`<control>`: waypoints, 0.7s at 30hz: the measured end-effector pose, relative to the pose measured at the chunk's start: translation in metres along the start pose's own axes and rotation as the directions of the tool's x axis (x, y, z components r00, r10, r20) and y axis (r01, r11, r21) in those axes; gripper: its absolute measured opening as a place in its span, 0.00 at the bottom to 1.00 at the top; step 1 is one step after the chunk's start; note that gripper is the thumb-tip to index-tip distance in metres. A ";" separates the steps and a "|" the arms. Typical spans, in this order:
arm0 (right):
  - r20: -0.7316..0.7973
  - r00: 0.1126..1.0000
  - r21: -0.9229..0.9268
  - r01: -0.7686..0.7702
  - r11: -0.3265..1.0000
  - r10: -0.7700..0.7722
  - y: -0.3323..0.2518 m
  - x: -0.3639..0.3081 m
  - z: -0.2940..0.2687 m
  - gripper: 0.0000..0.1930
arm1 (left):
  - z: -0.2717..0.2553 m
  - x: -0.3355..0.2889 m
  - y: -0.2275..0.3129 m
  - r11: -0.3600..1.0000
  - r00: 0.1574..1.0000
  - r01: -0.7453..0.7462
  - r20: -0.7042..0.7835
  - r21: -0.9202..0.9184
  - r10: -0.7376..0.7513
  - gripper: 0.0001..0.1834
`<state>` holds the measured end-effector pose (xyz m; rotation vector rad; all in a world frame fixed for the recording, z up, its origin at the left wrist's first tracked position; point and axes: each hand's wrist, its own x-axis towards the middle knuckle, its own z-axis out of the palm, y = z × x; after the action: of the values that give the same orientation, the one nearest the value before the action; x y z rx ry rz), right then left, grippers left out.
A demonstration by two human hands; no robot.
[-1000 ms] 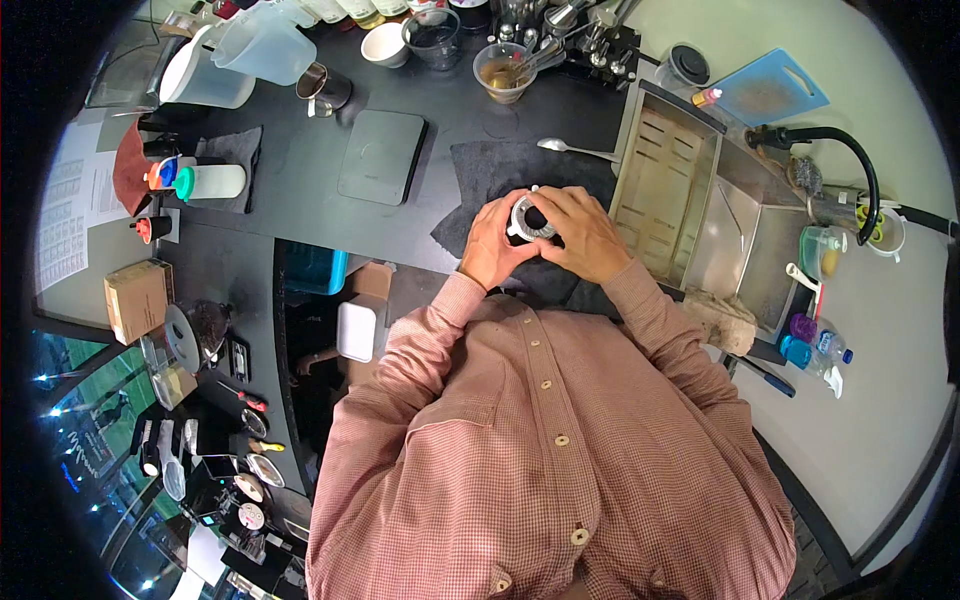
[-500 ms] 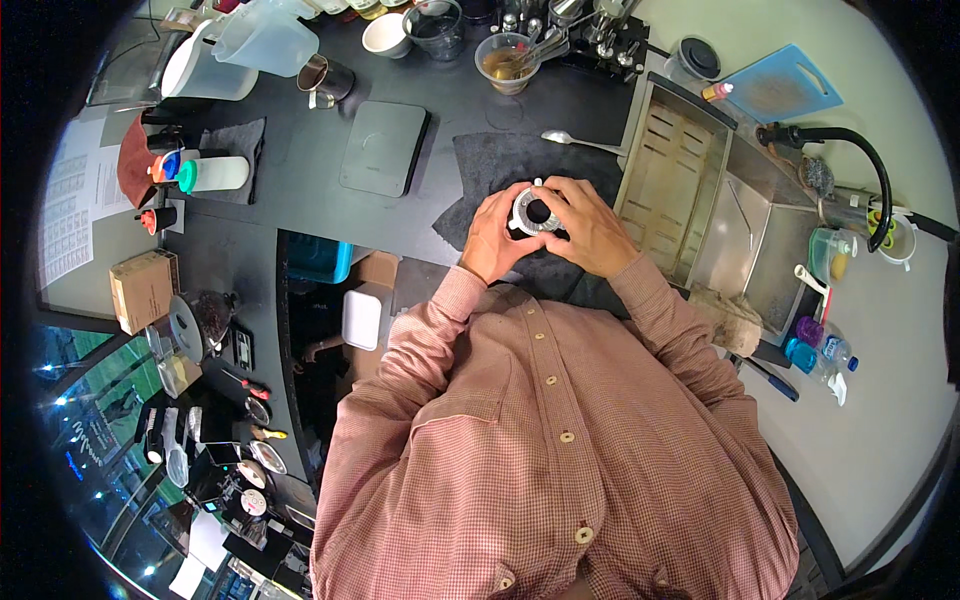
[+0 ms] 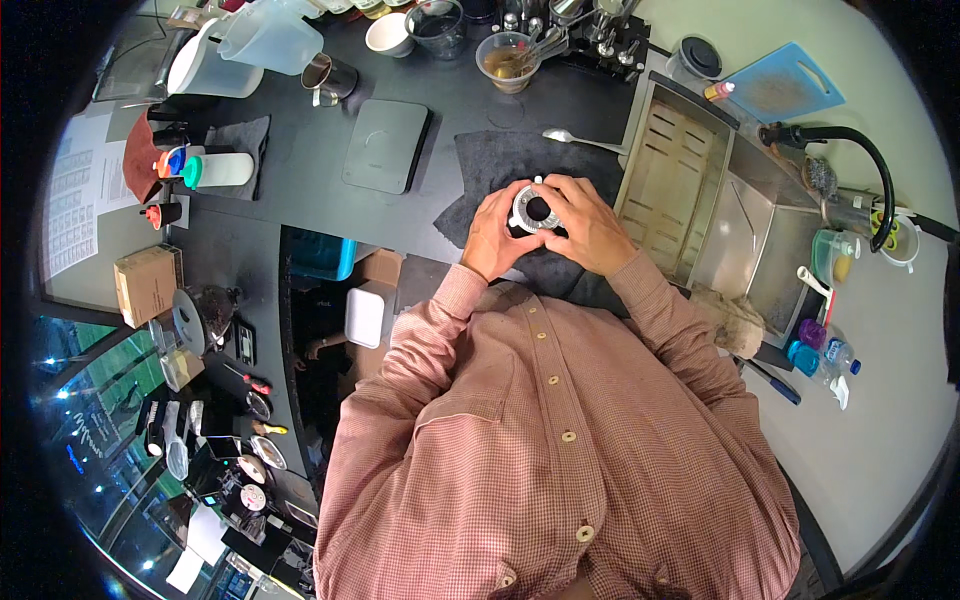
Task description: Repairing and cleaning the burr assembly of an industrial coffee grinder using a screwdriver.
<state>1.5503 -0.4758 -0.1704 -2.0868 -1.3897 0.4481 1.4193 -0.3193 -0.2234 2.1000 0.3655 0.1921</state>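
Note:
A small round metal part with a dark middle and a silver rim (image 3: pixel 533 209) sits between both my hands, above a dark grey cloth mat (image 3: pixel 478 160) on the black counter. My left hand (image 3: pixel 492 237) cups its left side. My right hand (image 3: pixel 586 225) wraps its right side, fingers curled over the rim. Most of the part's body is hidden by my fingers.
A flat dark scale (image 3: pixel 385 146) lies left of the mat, a spoon (image 3: pixel 580 140) at its far edge. A steel sink with a slatted rack (image 3: pixel 672 185) and a black tap (image 3: pixel 850 160) lie to the right. Jugs, cups and bowls line the far counter.
My hands stay clasped on the round part; the fingers shifted slightly around its rim. The view has drifted a little.

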 end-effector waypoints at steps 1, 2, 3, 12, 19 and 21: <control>0.004 1.000 -0.001 -0.008 1.000 0.008 0.000 -0.001 0.000 0.35 | 0.000 0.000 0.002 1.000 1.000 0.009 0.006 -0.005 -0.009 0.45; 0.008 1.000 -0.002 -0.013 1.000 0.013 -0.001 0.000 -0.001 0.35 | -0.001 0.000 0.004 1.000 1.000 0.017 0.010 -0.007 -0.017 0.45; 0.007 1.000 -0.002 -0.011 1.000 0.011 -0.002 -0.001 -0.001 0.35 | -0.001 -0.001 0.003 1.000 1.000 0.016 0.009 -0.006 -0.016 0.45; 0.016 1.000 0.016 -0.018 1.000 0.018 -0.001 -0.002 -0.003 0.35 | 0.004 -0.001 -0.001 1.000 1.000 0.002 -0.018 0.015 -0.002 0.45; -0.019 0.999 0.027 0.040 0.999 -0.039 0.003 0.000 -0.004 0.34 | 0.004 0.001 -0.004 0.999 0.998 -0.028 -0.053 0.017 0.029 0.45; -0.017 0.998 0.018 0.054 0.998 -0.053 0.002 0.000 -0.007 0.35 | 0.002 0.002 -0.001 0.997 0.997 -0.050 -0.057 0.053 0.053 0.46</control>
<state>1.5559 -0.4783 -0.1663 -2.0288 -1.4230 0.4193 1.4211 -0.3196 -0.2253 2.1599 0.3545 0.2771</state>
